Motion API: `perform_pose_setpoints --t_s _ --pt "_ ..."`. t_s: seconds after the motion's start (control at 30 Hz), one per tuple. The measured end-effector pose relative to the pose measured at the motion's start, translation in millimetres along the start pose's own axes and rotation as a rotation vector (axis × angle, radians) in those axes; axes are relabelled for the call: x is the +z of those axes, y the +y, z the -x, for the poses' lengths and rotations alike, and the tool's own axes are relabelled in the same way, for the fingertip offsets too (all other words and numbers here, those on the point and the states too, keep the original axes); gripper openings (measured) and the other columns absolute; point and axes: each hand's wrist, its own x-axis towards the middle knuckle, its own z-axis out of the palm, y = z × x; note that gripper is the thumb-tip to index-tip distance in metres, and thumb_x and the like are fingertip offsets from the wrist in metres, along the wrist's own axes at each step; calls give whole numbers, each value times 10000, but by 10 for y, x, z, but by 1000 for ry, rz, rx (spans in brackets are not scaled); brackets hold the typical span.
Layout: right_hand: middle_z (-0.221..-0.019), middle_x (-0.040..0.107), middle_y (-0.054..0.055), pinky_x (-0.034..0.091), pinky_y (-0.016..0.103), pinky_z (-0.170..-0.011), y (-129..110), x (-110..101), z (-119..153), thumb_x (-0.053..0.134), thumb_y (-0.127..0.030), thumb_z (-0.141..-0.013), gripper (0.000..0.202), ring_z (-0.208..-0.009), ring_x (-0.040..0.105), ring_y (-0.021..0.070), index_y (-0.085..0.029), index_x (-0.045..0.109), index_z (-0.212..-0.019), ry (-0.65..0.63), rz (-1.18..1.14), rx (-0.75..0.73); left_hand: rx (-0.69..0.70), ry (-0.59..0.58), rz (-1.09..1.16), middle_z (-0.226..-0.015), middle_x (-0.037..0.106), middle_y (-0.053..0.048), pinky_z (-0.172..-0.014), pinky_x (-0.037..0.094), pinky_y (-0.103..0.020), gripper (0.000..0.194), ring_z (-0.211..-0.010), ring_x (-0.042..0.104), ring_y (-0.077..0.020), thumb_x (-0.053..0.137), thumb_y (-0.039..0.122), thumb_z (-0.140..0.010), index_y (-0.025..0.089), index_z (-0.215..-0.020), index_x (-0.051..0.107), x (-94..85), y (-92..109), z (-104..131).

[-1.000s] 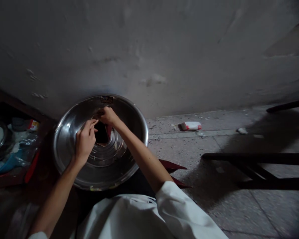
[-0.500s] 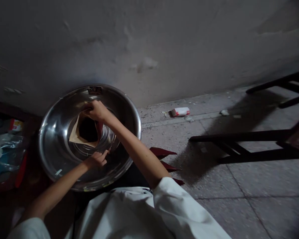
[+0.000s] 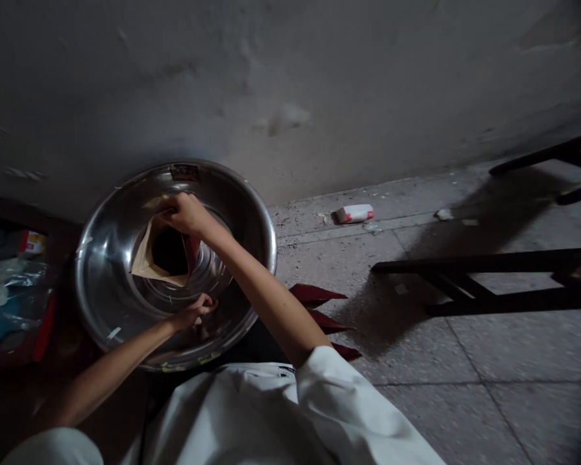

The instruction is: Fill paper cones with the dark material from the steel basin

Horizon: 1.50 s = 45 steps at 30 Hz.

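Note:
A large shiny steel basin (image 3: 104,278) sits in front of me, close to the wall. Inside it stands a paper bag (image 3: 148,261), tan within and dark red outside, its mouth spread and its inside dark. My right hand (image 3: 188,213) is closed on the far rim of this bag. Nearer to me, my left hand (image 3: 196,313) is low in the basin, to the near right of the bag and apart from it. Its fingers are curled together, the index finger pointing right; anything between the fingertips is too small to make out.
Dark red pointed bags (image 3: 314,295) stick out right of the basin. A small white-and-red box (image 3: 354,214) lies on the tiled floor by the wall (image 3: 290,77). Dark furniture legs (image 3: 465,265) reach in from the right. At left is a red crate (image 3: 43,326) with plastic-wrapped things.
My left hand has shifted slightly right and its fingers have curled in more. My right hand keeps its grip on the bag, which has barely moved.

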Motion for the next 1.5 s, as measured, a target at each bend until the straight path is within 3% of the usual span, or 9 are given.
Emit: perform_pose_setpoints --t_s 0.23,0.47,0.67,0.87,1.03,1.13,1.27,1.37,1.5 --pt "-1147 763 92 491 254 -932 36 45 -8 565 -93 -867 333 -1057 697 198 -162 768 -1121 13 -24 -22 -123 96 509 -1019 745 -108 -346 202 -180 205 -303 265 -24 463 320 -806 211 -965 396 -88 183 85" --pt "-1138 764 102 496 262 -915 3 63 -13 565 -105 -877 323 -1052 701 208 -157 768 -1124 10 11 2 -32 110 806 -1011 761 -152 -327 202 -180 200 -287 199 4 456 341 -898 155 -850 513 132 638 760" --pt "-1142 761 116 500 259 -897 -72 57 -3 561 -92 -870 340 -1033 704 212 -131 764 -1139 0 42 46 397 326 330 -960 774 -102 -394 315 -166 284 -372 407 -17 689 395 -867 171 -981 557 471 1182 1533" --pt "-1121 768 98 504 259 -906 -86 67 17 551 -128 -893 325 -1024 708 207 -149 771 -1132 -3 64 54 829 977 -178 -1204 723 -97 -721 535 -238 305 -755 674 -109 770 244 -806 191 -1060 608 75 1695 1584" --pt "-1130 765 111 516 278 -920 -84 68 21 564 -122 -882 324 -1057 712 227 -158 776 -1125 -1 82 37 529 1180 -649 -920 782 -68 -688 512 -260 170 -800 736 -192 698 203 -873 195 -1043 693 -255 1910 1319" --pt "-1120 768 114 517 272 -919 -91 55 20 563 -99 -868 336 -1040 716 226 -147 774 -1125 -10 84 36 323 1230 -929 -867 776 -99 -667 488 -303 134 -809 738 -253 627 265 -939 191 -966 735 -201 1967 1272" --pt "-1108 770 114 507 247 -898 -97 40 20 570 -113 -874 322 -1041 710 221 -143 775 -1120 -10 68 41 272 1215 -1170 -967 767 -129 -685 471 -323 211 -862 729 -271 553 157 -950 187 -1044 739 -75 2010 1261" --pt "-1112 766 129 502 248 -897 -92 40 22 563 -125 -882 324 -1026 710 222 -127 770 -1132 -12 78 46 184 1278 -1194 -786 736 -136 -643 465 -338 292 -747 710 -281 564 356 -977 169 -860 755 -62 2010 1227" --pt "-1154 755 129 499 259 -919 -87 43 28 557 -138 -890 335 -1064 700 225 -135 761 -1156 -6 80 36 537 1366 -1180 -959 732 -126 -697 492 -307 315 -844 705 -226 429 238 -1025 167 -1092 728 -63 1810 1202"
